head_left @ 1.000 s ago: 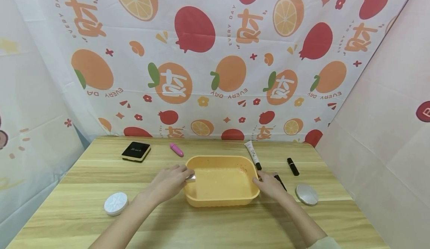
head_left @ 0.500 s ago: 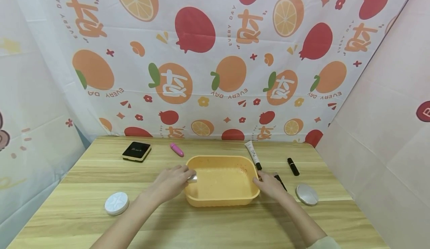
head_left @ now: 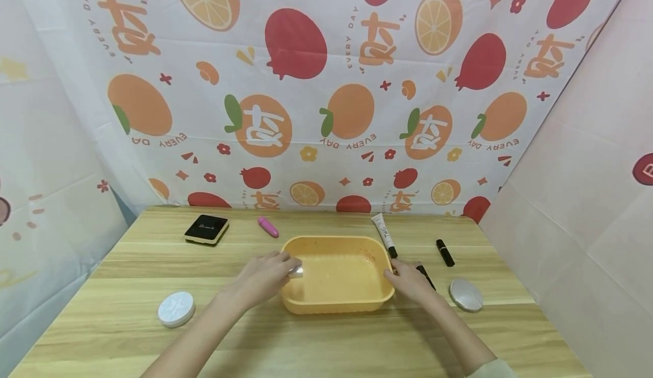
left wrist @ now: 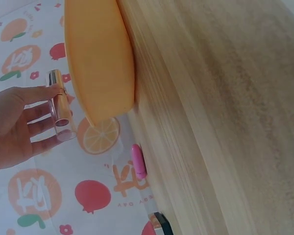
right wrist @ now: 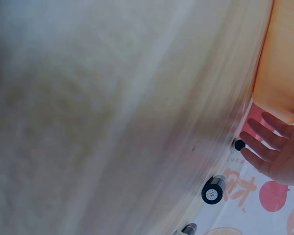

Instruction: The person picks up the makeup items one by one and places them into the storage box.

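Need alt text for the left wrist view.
The left hand holds a gold-and-clear tube above the rim of a yellow tray. A pink tube and part of a black case lie on a wooden table, fruit-print cloth behind.

The oblong yellow basin stands upright, open-topped, reddish specks inside toward its far right corner. The slim tube, gold with a clear end, is held at its left rim.
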A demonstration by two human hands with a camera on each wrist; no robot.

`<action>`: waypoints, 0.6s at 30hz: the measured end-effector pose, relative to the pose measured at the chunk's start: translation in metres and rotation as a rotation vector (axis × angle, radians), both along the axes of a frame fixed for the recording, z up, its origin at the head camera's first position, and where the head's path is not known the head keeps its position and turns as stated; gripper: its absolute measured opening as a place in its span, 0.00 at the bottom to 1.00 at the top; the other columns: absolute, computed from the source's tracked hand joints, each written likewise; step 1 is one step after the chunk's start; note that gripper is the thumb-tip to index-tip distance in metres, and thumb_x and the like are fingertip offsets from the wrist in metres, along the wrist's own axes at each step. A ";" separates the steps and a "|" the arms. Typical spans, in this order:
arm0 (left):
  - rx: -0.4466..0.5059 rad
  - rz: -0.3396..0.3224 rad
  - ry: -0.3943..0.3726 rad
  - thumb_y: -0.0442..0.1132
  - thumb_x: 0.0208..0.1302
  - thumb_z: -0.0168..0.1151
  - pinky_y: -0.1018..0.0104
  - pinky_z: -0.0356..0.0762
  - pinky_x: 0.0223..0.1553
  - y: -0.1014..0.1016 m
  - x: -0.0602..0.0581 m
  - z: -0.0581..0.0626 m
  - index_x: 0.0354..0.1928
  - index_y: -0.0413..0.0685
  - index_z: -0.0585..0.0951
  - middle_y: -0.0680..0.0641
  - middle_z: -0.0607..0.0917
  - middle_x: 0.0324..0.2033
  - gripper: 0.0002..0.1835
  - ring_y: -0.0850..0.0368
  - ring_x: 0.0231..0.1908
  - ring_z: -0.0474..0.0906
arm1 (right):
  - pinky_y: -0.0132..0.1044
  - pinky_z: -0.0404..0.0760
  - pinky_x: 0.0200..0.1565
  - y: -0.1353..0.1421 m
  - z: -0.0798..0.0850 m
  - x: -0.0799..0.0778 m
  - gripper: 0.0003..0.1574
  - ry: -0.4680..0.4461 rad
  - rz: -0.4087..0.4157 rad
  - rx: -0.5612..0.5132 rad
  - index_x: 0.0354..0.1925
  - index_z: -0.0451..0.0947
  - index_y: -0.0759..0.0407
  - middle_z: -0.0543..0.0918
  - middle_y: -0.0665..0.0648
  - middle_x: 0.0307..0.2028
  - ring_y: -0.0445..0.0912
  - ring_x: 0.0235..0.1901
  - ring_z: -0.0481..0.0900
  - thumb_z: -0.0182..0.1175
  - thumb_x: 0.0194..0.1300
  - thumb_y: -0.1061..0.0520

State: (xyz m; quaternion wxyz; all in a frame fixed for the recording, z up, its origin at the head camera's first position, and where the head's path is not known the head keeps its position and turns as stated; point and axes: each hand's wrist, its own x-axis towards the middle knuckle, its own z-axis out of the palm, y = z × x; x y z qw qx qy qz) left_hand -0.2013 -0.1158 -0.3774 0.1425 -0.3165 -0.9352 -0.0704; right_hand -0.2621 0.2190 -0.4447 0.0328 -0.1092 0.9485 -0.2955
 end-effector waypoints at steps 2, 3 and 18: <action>-0.004 0.004 -0.014 0.32 0.50 0.67 0.71 0.66 0.15 0.002 -0.001 0.000 0.40 0.46 0.81 0.51 0.75 0.27 0.13 0.55 0.27 0.73 | 0.36 0.74 0.26 0.000 0.000 0.000 0.22 -0.004 0.001 -0.006 0.53 0.73 0.60 0.80 0.50 0.33 0.41 0.25 0.74 0.50 0.64 0.52; -0.005 0.003 -0.018 0.32 0.50 0.67 0.71 0.67 0.16 0.004 -0.001 0.001 0.40 0.46 0.81 0.50 0.76 0.27 0.13 0.55 0.27 0.73 | 0.36 0.74 0.26 0.000 0.000 0.000 0.22 -0.006 0.002 -0.007 0.53 0.73 0.60 0.80 0.50 0.32 0.41 0.25 0.74 0.50 0.64 0.52; -0.014 -0.038 0.020 0.33 0.49 0.68 0.74 0.66 0.15 0.014 -0.004 0.000 0.40 0.47 0.80 0.50 0.76 0.27 0.14 0.57 0.25 0.73 | 0.37 0.76 0.29 0.000 0.000 0.000 0.21 0.012 0.016 -0.003 0.52 0.74 0.62 0.80 0.53 0.36 0.41 0.28 0.75 0.51 0.63 0.53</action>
